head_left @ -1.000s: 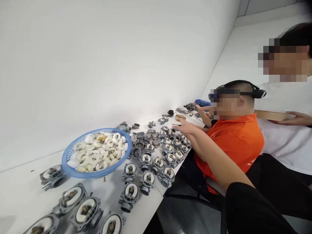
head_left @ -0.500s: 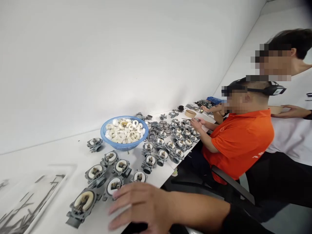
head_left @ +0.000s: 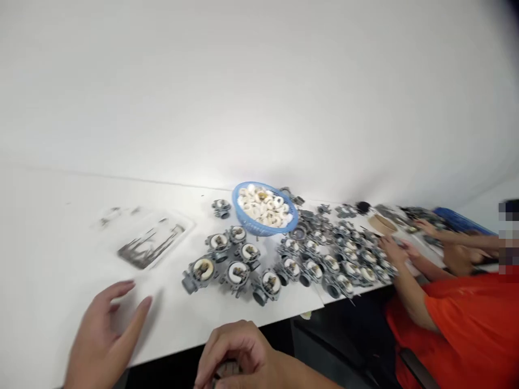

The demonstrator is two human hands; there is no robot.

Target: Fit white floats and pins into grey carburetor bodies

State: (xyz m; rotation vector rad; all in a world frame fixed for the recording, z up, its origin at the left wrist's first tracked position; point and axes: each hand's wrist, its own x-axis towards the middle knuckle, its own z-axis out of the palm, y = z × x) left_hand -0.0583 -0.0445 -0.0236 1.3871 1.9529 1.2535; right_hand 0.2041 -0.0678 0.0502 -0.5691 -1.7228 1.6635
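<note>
Left hand (head_left: 99, 340), fingers parted, right hand (head_left: 253, 348), fingers curled round mostly hidden object (head_left: 227, 369)

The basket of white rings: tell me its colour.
The basket is blue; the head view shows it best.

Your left hand (head_left: 99, 343) is open, thumb (head_left: 135, 324) parted from the fingers (head_left: 117, 290); your right hand (head_left: 243, 346) curls inward.

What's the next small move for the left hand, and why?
Probably bring the left hand toward the right hand: the left is open with nothing visible in its grasp, while the right appears curled around a mostly hidden object.
</note>
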